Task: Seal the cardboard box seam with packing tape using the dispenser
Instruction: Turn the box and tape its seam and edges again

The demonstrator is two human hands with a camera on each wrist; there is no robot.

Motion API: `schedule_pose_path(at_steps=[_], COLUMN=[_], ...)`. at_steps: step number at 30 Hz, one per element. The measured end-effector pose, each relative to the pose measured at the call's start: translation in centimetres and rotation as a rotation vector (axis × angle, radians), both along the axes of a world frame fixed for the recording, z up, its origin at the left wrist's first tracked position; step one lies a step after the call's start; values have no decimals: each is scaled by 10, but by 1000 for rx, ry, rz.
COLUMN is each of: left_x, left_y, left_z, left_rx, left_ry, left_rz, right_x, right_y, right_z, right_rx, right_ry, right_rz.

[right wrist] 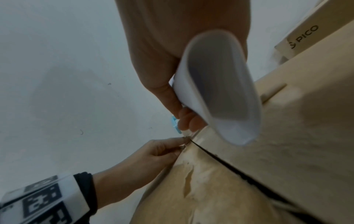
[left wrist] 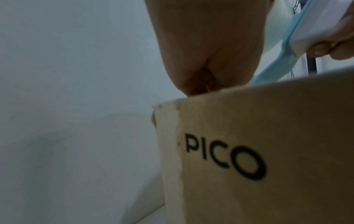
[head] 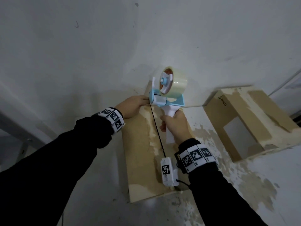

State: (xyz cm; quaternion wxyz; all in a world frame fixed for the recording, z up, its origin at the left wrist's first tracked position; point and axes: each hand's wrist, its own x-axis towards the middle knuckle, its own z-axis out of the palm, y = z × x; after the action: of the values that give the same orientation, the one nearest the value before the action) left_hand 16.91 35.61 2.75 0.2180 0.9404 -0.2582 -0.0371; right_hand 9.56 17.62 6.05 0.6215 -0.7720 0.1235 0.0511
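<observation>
A brown cardboard box (head: 140,152) lies in front of me, and a dark open seam (head: 157,129) runs along its top. My right hand (head: 169,123) grips the white handle (right wrist: 220,91) of a blue and white tape dispenser (head: 167,101). The dispenser carries a clear tape roll (head: 177,86) and is held over the far end of the seam. My left hand (head: 144,100) is at the box's far edge beside the dispenser's front. Its thumb and forefinger (right wrist: 184,141) pinch the clear tape end there. The left wrist view shows the box's side printed PICO (left wrist: 258,151).
A second PICO cardboard box (head: 244,119) lies to the right on the pale, paint-flecked surface (head: 244,185). A white wall (head: 114,46) rises just behind both boxes. A white camera unit (head: 168,170) hangs by my right wrist over the near box.
</observation>
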Motion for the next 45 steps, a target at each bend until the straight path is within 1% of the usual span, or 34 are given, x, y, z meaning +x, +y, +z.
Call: schedule_pose_path(at_steps=[3, 4, 6, 9, 12, 17, 24, 30, 33, 36, 41, 43, 45], left_x=[-5, -6, -8, -10, -11, -13, -21, -21, -17, -16, -23, -22, -23], left_y=[3, 3, 6, 6, 3, -1, -7, -12, -14, -15, -16, -15, -14], left_z=[0, -2, -11, -21, -24, -26, -18, -20, -19, -19, -19, -20, -21], left_rx=[94, 143, 211, 220, 235, 222, 381, 421, 469, 466, 509, 463, 320], left_ry=[125, 135, 70, -41, -73, -118, -188, -195, -189, -210, -253, -258, -315], left_rz=[20, 14, -10, -10, 12, 52, 119, 178, 189, 182, 155, 150, 106], right_x=[1, 1, 2, 3, 5, 7, -3, -18, -36, -54, -52, -53, -55], right_y=[3, 4, 5, 5, 7, 12, 15, 11, -2, -12, -11, -11, -10], right_z=[-2, -2, -3, -6, -8, -12, -16, -14, -16, -22, -28, -30, -29], right_rx=[54, 61, 54, 17, -75, -184, -130, -108, -97, -83, -137, -150, -145], right_ry=[26, 37, 54, 31, -22, -32, 12, 23, 19, -11, -12, -4, -7], right_rz=[17, 15, 11, 26, 42, 77, 47, 46, 70, 73, 87, 86, 67])
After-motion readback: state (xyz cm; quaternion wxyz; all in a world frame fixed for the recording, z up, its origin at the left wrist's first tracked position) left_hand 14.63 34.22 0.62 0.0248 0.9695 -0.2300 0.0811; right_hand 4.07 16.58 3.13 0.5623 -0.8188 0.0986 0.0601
